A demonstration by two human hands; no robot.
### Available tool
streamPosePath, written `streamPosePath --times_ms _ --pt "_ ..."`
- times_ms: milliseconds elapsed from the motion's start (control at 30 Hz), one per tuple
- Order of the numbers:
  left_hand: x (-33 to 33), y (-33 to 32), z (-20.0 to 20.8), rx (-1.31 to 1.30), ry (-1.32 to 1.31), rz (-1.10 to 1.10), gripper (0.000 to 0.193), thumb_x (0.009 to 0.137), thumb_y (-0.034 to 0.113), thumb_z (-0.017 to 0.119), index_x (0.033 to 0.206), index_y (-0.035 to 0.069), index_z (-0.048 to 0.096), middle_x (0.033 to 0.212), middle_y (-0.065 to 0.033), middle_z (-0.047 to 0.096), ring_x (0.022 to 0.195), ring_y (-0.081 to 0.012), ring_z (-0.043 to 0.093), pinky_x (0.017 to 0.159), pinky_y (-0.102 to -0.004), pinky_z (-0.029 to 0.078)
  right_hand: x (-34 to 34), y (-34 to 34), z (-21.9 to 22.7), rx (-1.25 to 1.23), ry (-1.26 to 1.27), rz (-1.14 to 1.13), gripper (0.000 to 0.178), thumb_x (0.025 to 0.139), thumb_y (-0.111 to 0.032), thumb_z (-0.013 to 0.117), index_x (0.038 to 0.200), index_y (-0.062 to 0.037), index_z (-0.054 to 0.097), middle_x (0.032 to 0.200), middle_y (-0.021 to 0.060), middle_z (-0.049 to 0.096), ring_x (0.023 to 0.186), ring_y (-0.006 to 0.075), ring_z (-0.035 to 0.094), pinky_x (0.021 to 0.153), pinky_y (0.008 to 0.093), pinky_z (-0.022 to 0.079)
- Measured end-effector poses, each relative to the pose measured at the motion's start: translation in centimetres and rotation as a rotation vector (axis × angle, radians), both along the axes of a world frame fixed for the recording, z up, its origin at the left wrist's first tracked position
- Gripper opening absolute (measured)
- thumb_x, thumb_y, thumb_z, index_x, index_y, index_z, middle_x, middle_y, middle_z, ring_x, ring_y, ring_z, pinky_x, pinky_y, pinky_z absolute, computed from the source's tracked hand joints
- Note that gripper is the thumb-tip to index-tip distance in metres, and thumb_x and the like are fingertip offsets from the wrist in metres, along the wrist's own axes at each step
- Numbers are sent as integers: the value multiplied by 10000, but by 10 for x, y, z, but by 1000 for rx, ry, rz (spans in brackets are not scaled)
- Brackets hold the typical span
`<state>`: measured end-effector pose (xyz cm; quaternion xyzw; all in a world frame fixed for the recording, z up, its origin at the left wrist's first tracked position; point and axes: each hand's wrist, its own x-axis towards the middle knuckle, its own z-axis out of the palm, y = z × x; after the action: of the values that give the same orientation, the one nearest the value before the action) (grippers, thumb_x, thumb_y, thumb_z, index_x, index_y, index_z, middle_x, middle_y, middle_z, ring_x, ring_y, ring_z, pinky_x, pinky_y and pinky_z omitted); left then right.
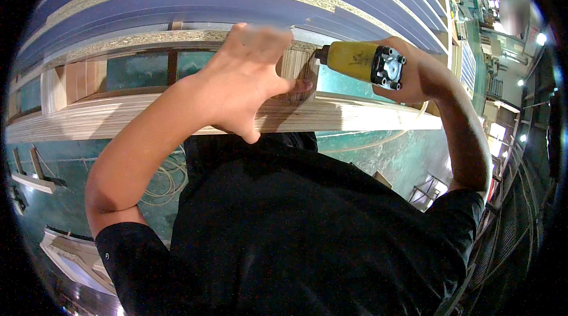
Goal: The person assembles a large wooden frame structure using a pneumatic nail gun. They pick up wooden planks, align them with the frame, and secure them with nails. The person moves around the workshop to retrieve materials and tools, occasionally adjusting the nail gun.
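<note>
My right hand (411, 70) is wrapped around a yellow air nail gun (355, 62), with its dark nose pointing left. That nose is right beside the far end of a short wooden block (296, 63) set across the frame. My left hand (251, 70) grips the block from the left, one finger pressed along it. The thumb of that hand reaches over the near edge of a long pale wooden beam (361, 113). Its other fingers bend away at the far side, where their tips are hidden.
Beyond the frame, several blue-faced boards with raw chipboard edges (195, 5) lie stacked. Wooden crosspieces (89, 79) divide the frame on the left. A coiled hose (165, 183) lies on the green floor, and panels (77, 257) stand at lower left.
</note>
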<state>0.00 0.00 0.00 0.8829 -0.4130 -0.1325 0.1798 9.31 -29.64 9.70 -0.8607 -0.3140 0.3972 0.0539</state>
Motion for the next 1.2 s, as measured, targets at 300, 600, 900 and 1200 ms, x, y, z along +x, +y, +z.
streamPosePath --times_ms 300,600,900,1200 --pt "-7 -1 -2 -55 -90 17 917 470 438 846 1345 334 590 1490 -245 333 1367 -425 326 1091 -595 262 -27 -7 30 -127 -31 -183 679 679 -196 873 1254 -35 549 1123 160 637 1046 259 632 887 375 514" --pt "-35 29 20 9 -110 0 845 591 461 884 1344 224 582 1563 -238 292 1478 -416 224 1129 -720 174 -146 -54 2 403 271 -287 680 669 -195 885 1255 -26 584 1140 120 677 1033 224 652 916 369 516" --pt "-230 240 -44 -569 21 528 183 928 289 641 1019 139 694 816 -131 677 768 -337 662 718 -432 524 -275 110 -159 26 489 -584 436 781 -106 714 1201 -30 624 996 55 687 897 186 629 795 363 529" --pt "-411 443 -159 -663 337 1177 303 914 376 666 891 74 683 703 -133 666 619 -307 651 594 -402 506 -351 287 -314 -95 458 -567 354 775 -99 684 1118 -27 642 926 45 669 807 195 624 722 374 523"
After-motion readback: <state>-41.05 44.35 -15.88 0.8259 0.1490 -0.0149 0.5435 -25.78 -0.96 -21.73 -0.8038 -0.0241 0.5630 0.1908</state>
